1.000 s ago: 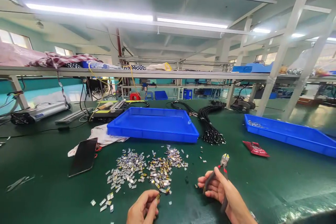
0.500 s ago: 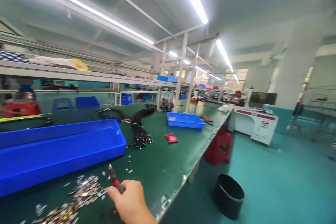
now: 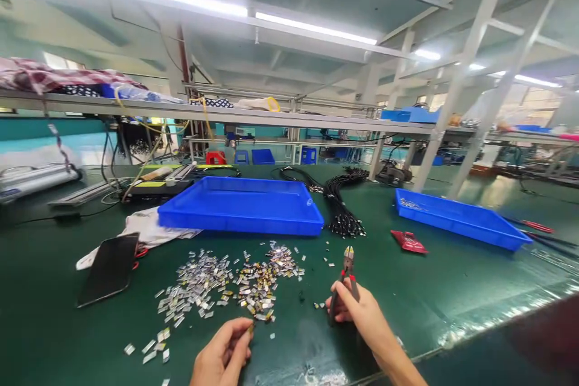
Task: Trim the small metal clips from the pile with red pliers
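My right hand (image 3: 355, 304) is wrapped round a pair of diagonal cutters (image 3: 348, 265) with dark handles and red marks, its jaws pointing away from me. At the front of the table, my left hand (image 3: 224, 353) is closed in a pinch on a small yellowish metal piece (image 3: 251, 327), mostly hidden by the fingertips. Just beyond it lie a heap of silvery pieces (image 3: 199, 283) and a heap of yellowish and silvery pieces (image 3: 257, 286). A few tiny dark bits (image 3: 319, 305) lie beside the right hand.
A large blue tray (image 3: 239, 226) stands behind the heaps, with a bundle of black cables (image 3: 341, 211) to its right. Farther right are a red packet (image 3: 409, 242) and another blue tray (image 3: 461, 226). A dark tablet or phone (image 3: 108, 268) rests on white cloth (image 3: 147, 226) at left.
My view has swung left, bringing the heaps, the whole large tray and my left hand into sight. The right hand still holds the cutters; the floor and bin have left the view.
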The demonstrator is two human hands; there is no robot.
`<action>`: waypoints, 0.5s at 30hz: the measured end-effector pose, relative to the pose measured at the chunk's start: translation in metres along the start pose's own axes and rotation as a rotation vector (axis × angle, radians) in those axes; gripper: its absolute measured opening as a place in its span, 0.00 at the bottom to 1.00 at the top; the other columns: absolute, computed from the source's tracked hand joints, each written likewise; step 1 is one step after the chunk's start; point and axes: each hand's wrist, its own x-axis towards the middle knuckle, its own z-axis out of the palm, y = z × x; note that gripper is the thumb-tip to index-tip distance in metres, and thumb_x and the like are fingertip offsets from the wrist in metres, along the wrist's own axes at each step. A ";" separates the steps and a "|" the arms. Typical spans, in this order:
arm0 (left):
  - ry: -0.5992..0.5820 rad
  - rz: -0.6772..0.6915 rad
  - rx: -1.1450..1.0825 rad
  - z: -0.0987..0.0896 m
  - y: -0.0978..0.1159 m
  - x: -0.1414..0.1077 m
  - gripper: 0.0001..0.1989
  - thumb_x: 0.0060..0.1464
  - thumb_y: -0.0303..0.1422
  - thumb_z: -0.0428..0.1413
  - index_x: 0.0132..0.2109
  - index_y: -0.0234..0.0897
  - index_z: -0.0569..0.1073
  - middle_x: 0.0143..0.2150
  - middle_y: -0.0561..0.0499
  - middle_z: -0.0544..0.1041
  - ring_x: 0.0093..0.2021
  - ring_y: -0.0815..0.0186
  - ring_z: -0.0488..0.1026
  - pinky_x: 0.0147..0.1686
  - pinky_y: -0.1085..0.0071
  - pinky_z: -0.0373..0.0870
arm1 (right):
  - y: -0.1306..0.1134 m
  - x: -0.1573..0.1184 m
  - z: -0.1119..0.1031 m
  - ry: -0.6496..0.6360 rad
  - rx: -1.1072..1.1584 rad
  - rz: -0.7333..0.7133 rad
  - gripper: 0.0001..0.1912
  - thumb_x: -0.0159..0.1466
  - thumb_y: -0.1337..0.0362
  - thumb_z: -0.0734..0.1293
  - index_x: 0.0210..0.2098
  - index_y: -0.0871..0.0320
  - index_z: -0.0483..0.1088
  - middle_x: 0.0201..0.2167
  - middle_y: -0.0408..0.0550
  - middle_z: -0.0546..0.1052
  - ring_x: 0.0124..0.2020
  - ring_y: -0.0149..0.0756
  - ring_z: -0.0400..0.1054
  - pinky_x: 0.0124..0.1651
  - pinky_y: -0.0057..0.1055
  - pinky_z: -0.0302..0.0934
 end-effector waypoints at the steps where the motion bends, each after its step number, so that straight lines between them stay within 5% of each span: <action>1: -0.013 -0.002 0.007 0.000 0.002 0.000 0.22 0.47 0.52 0.57 0.40 0.38 0.76 0.32 0.49 0.78 0.29 0.63 0.74 0.30 0.73 0.73 | 0.000 -0.001 0.001 -0.014 -0.006 0.005 0.23 0.55 0.42 0.63 0.31 0.58 0.66 0.23 0.48 0.78 0.25 0.37 0.73 0.24 0.28 0.65; 15: -0.082 0.024 0.029 -0.003 -0.003 0.002 0.21 0.51 0.49 0.54 0.42 0.38 0.75 0.33 0.48 0.78 0.31 0.62 0.74 0.32 0.73 0.73 | 0.001 -0.004 0.001 -0.025 -0.039 -0.105 0.21 0.58 0.44 0.63 0.31 0.58 0.67 0.26 0.48 0.77 0.28 0.38 0.71 0.31 0.31 0.65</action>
